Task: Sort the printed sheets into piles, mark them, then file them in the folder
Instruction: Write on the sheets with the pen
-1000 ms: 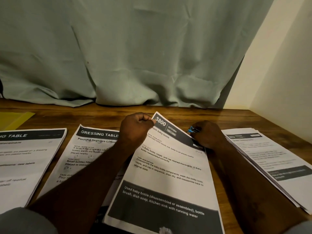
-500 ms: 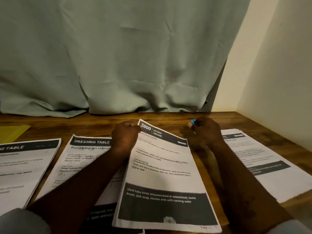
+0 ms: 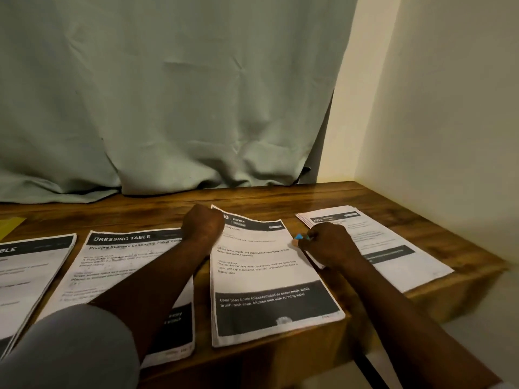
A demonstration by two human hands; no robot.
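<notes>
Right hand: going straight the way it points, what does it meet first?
Likely the KITCHEN sheet: the right hand, gripping a blue pen, points left at its right edge; depth unclear.

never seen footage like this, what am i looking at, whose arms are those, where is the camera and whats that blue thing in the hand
There is no machine here. It is a single picture from a camera worn on a person's head, looking forward and down, so the two arms are the wearer's own.

They sit at a wooden table with a pale green curtain behind it. Four piles of printed sheets lie on it: one headed Kitchen in the middle, one headed Dressing Table to its left, a third pile at the far left and a fourth pile on the right. A yellow item shows at the left edge; I cannot tell what it is.

The left hand grips the Kitchen pile's top left corner. The right hand holds the blue thing, which looks like a marker, at that pile's right edge.
</notes>
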